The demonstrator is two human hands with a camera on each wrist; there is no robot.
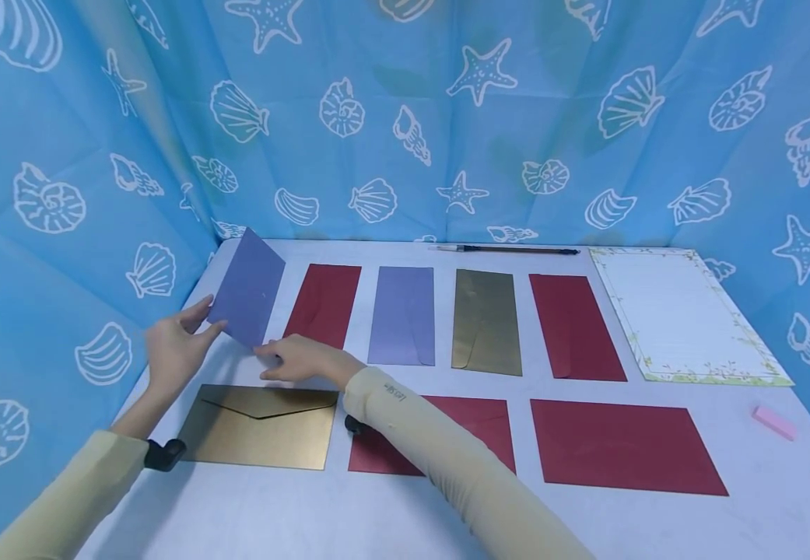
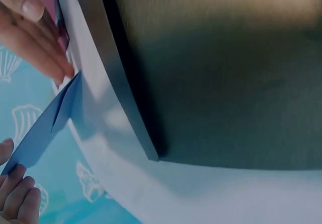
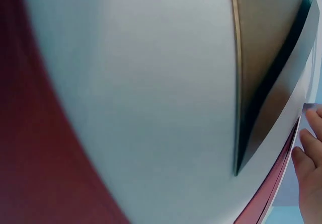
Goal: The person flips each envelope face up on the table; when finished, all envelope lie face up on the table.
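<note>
My left hand (image 1: pixel 173 348) pinches the left edge of a purple envelope (image 1: pixel 247 292), fingers behind and thumb in front. The envelope stands tilted up off the table at the far left, and a flap shows along its side in the left wrist view. My right hand (image 1: pixel 306 359) reaches across to the envelope's lower right corner, its fingertips right at that corner with the fingers fairly straight. Just behind the right hand lies a red envelope (image 1: pixel 324 303), partly covered by it. A gold envelope (image 1: pixel 264 435) with a pointed flap lies below both hands.
Another purple envelope (image 1: pixel 402 315), a dark gold envelope (image 1: pixel 486 323) and a red one (image 1: pixel 576 327) lie in the back row. Two red envelopes lie in front, one partly under my right sleeve (image 1: pixel 447 451). A brush (image 1: pixel 517 250), bordered paper (image 1: pixel 685 315) and pink eraser (image 1: pixel 774 422) lie further out.
</note>
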